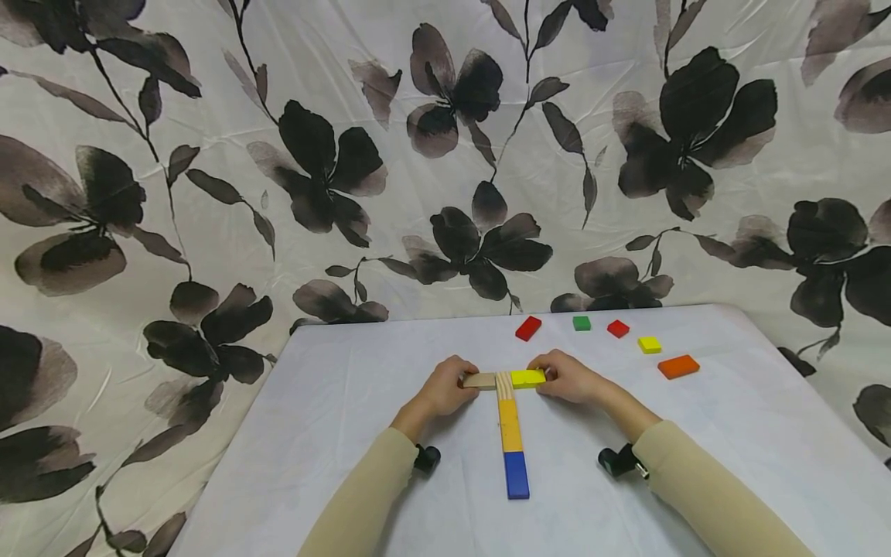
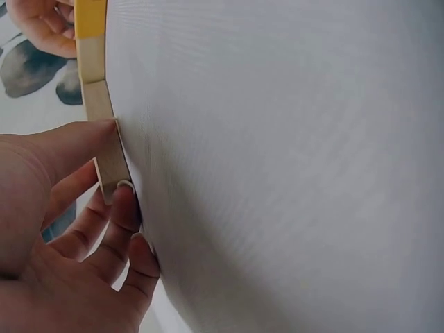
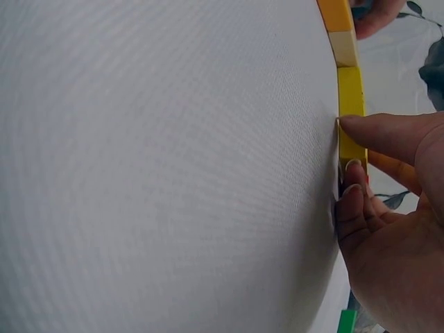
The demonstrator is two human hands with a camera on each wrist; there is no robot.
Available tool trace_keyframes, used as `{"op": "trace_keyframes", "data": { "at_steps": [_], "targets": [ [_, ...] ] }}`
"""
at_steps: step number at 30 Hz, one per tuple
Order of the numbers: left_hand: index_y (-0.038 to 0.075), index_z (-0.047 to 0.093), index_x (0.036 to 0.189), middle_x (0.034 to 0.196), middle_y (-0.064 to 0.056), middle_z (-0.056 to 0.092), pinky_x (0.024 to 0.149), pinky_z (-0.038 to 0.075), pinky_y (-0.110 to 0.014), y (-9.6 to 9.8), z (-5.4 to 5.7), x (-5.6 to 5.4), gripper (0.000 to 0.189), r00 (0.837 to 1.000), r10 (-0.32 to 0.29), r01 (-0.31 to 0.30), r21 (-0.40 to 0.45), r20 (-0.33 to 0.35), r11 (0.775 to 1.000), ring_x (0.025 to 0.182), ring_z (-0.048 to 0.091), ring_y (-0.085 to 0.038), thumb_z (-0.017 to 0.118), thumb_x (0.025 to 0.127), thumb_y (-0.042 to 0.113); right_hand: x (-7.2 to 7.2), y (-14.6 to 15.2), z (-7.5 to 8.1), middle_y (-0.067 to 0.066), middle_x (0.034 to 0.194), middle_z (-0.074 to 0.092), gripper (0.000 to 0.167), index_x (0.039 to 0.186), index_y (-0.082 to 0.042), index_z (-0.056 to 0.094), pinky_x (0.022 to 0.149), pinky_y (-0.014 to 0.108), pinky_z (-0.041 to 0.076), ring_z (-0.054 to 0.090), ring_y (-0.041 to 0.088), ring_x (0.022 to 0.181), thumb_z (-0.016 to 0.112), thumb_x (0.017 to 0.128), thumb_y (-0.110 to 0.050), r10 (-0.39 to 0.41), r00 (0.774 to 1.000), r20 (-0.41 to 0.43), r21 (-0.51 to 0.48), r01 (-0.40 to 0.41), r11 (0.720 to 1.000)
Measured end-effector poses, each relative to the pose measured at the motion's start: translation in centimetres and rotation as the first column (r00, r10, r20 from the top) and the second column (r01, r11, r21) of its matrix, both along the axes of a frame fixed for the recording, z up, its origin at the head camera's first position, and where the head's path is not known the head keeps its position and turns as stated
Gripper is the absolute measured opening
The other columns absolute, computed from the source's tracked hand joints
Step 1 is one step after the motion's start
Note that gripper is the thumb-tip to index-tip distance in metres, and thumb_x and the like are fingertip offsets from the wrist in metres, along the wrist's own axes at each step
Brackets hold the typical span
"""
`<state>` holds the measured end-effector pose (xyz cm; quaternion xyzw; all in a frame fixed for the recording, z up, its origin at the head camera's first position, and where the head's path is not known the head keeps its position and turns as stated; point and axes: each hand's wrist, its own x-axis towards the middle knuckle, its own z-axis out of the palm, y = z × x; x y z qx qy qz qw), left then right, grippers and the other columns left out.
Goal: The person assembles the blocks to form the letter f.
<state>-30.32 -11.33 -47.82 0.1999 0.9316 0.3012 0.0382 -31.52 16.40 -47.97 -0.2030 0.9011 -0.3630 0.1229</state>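
Note:
In the head view, flat wooden blocks form a T on the white table. My left hand pinches a plain wooden block, the left arm of the T. A bright yellow block on the other side is pinched between the thumb and fingers of my right hand. Between them begins the stem: a striped pale wooden piece, an orange-yellow block and a blue block nearest me. In the left wrist view, the thumb lies across the wooden block. Fingertips curl round the yellow block in the right wrist view.
Behind and right of my right hand lie loose blocks: a red one, a green one, a small red one, a yellow one and an orange one. A floral cloth hangs behind the table.

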Motion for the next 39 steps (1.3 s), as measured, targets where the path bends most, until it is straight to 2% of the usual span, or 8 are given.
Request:
{"op": "trace_keyframes", "data": {
  "at_steps": [7, 17, 28, 39],
  "targets": [
    [0.001, 0.07, 0.122, 0.105, -0.008, 0.062, 0.079, 0.047, -0.03, 0.01, -0.28, -0.11, 0.031, 1.0, 0.004, -0.004, 0.0, -0.01, 1.0, 0.086, 0.052, -0.016, 0.076, 0.092, 0.007, 0.09, -0.1, 0.25, 0.011, 0.113, 0.056, 0.035, 0.129, -0.005, 0.066, 0.086, 0.034, 0.048, 0.05, 0.024, 0.097, 0.071, 0.094, -0.005, -0.001, 1.0, -0.006, -0.001, 0.001, 1.0],
    [0.002, 0.072, 0.121, 0.105, -0.008, 0.064, 0.078, 0.048, -0.031, 0.02, 0.11, 0.09, 0.029, 1.0, -0.001, 0.001, 0.002, -0.01, 1.0, 0.086, 0.053, -0.016, 0.075, 0.093, 0.007, -0.11, 0.09, -0.03, 0.011, 0.11, 0.056, 0.034, 0.128, -0.003, 0.066, 0.084, 0.034, 0.046, 0.05, 0.025, 0.096, 0.07, 0.094, -0.006, 0.041, 0.999, -0.032, -0.007, -0.042, 0.999],
    [0.001, 0.071, 0.124, 0.106, -0.008, 0.063, 0.079, 0.048, -0.031, 0.05, -0.13, 0.12, 0.031, 1.0, 0.009, -0.009, -0.019, 0.013, 1.0, 0.087, 0.053, -0.016, 0.075, 0.093, 0.007, 0.02, -0.18, 0.02, 0.01, 0.113, 0.056, 0.035, 0.129, -0.004, 0.067, 0.085, 0.035, 0.046, 0.05, 0.024, 0.098, 0.071, 0.094, -0.007, 0.026, 1.0, -0.007, -0.001, -0.026, 1.0],
    [0.003, 0.062, 0.136, 0.111, -0.008, 0.059, 0.078, 0.046, -0.03, -0.25, -0.05, 0.23, 0.043, 1.0, -0.007, 0.008, -0.039, 0.021, 0.999, 0.088, 0.051, -0.016, 0.073, 0.096, 0.012, 0.01, 0.01, 0.19, 0.012, 0.116, 0.057, 0.036, 0.13, -0.004, 0.066, 0.086, 0.036, 0.046, 0.05, 0.025, 0.098, 0.071, 0.094, -0.006, 0.033, 0.999, -0.015, 0.009, -0.033, 0.999]
  ]
}}
